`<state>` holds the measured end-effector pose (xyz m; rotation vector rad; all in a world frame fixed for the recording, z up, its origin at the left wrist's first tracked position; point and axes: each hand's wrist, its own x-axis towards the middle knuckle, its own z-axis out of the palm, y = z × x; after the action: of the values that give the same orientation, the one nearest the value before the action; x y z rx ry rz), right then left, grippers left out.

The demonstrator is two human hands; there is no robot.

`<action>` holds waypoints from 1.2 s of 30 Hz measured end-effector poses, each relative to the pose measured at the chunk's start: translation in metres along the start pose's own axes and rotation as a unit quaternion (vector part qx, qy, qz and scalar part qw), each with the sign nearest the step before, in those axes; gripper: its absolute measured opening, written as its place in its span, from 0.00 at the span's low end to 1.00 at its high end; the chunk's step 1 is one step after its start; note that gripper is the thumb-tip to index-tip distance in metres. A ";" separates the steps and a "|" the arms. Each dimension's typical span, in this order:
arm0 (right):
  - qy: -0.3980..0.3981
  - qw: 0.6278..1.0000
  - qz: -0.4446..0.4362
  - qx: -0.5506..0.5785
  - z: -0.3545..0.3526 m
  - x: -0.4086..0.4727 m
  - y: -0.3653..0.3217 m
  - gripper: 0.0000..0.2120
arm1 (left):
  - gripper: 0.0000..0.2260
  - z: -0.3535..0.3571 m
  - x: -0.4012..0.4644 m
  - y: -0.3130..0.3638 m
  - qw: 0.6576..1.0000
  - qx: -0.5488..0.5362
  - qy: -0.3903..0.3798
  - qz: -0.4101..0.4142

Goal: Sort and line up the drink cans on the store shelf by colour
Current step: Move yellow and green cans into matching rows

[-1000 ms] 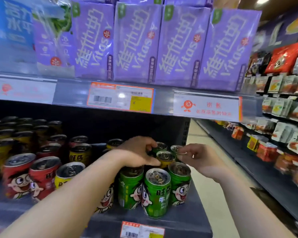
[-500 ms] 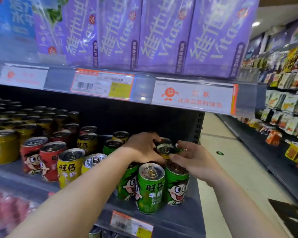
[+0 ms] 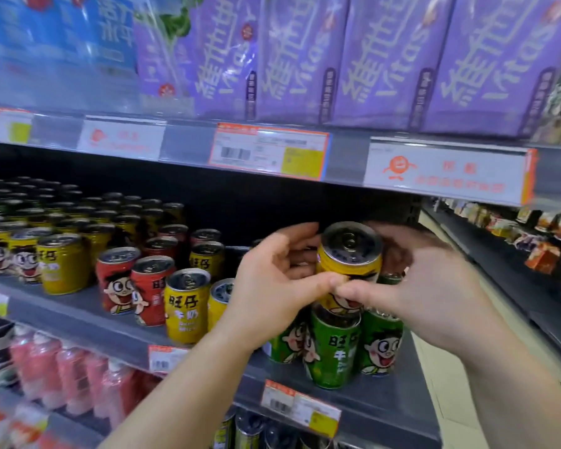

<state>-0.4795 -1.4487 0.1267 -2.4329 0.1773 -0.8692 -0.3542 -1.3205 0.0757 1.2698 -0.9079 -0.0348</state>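
Observation:
A yellow can (image 3: 348,254) is held in the air above the green cans (image 3: 332,348) at the right end of the shelf (image 3: 88,315). My left hand (image 3: 272,286) grips its left side and my right hand (image 3: 428,286) its right side, thumbs meeting in front. Left of the green cans stand two yellow cans (image 3: 186,306), then two red cans (image 3: 133,286). More yellow cans (image 3: 59,264) fill the far left. Further red and yellow cans (image 3: 204,251) stand behind in the dark.
Purple drink cartons (image 3: 370,59) sit on the shelf above, with price tags (image 3: 269,152) along its edge. Pink bottles (image 3: 62,377) lie on the shelf below. The aisle floor (image 3: 441,361) and a snack rack (image 3: 544,251) are to the right.
Both hands have lifted a yellow can up out of the group behind the green cans. The view has shifted left and closer to the shelf.

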 end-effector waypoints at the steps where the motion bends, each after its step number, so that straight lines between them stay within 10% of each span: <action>1: 0.002 1.000 -0.002 0.002 0.001 -0.002 -0.009 0.26 | 0.27 -0.006 -0.006 0.005 1.000 -0.009 0.000 0.001; 10: -0.088 0.989 0.062 0.105 0.080 -0.046 -0.049 0.34 | 0.35 -0.088 -0.094 -0.002 0.983 -0.057 -0.128 -0.117; 17: -0.152 0.980 0.080 0.102 0.145 -0.038 -0.086 0.38 | 0.44 -0.157 -0.114 -0.005 0.988 0.088 0.035 -0.123; 25: 0.024 0.996 0.007 -0.091 0.194 -0.005 -0.097 0.21 | 0.25 -0.240 -0.092 -0.011 0.950 0.180 0.205 -0.154; 36: 0.007 0.965 0.095 -0.243 0.201 0.010 -0.094 0.36 | 0.24 -0.238 -0.081 -0.026 0.967 0.176 0.086 -0.161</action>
<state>-0.3528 -1.2820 0.0533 -2.7934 0.6888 -0.8294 -0.2530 -1.0993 0.0062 1.7162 -0.5655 -0.0191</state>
